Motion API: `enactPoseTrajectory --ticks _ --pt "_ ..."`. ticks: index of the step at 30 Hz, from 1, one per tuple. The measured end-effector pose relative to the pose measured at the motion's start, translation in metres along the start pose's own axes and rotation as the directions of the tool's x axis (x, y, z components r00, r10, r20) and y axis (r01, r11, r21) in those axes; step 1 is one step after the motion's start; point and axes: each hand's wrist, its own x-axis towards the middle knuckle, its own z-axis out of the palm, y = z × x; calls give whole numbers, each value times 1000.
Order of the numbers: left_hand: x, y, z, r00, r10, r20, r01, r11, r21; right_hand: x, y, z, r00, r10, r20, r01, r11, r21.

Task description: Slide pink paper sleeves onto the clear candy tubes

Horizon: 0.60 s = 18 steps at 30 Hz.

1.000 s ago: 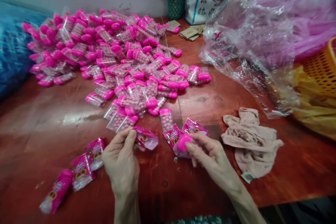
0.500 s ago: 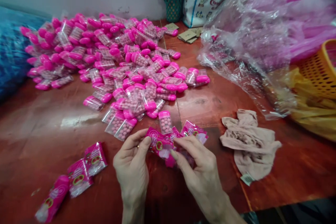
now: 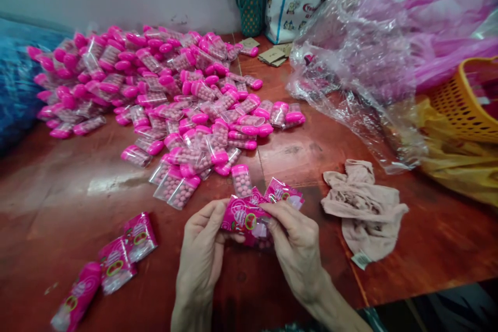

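Observation:
Between my two hands is a pink printed wrapper [image 3: 241, 215] with a clear part at its right. My left hand [image 3: 202, 244] pinches its left end, thumb on top. The fingers and thumb of my right hand [image 3: 298, 246] close on its right end. Just behind lie another pink printed wrapper [image 3: 282, 192] and a clear container of pink balls with a pink cap [image 3: 241, 181]. A large heap of such containers [image 3: 155, 72] covers the back left. Three pink printed packets [image 3: 115, 264] lie in a slanting row at the front left.
A crumpled beige cloth [image 3: 365, 207] lies to the right. Behind it are clear plastic film [image 3: 350, 72], a pink bag [image 3: 439, 21] and an orange basket [image 3: 459, 104]. Brown cards [image 3: 273, 55] and a white printed bag [image 3: 291, 0] stand near the wall, a blue bag [image 3: 17, 78] at far left.
The wrapper between my hands has turned more level, its print facing up. My left hand has shifted slightly right, and my right fingers have closed in on the wrapper. The view has moved slightly.

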Motion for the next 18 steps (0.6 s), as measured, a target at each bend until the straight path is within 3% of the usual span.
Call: enactPoseTrajectory --ticks 3,7,13,18 --pt "0 2 -4 998 -61 24 60 998 28 2 3 -2 999 -38 21 38 999 -23" --pt "-1 2 -7 999 18 30 -22 991 135 5 6 -5 992 -106 62 111 990 -92" --pt "-5 4 -5 991 -28 131 -20 934 356 6 9 -7 940 -203 275 226 973 -55" --pt "-5 -3 0 992 -29 126 -22 921 388 1 7 -9 940 -242 242 265 962 -67"
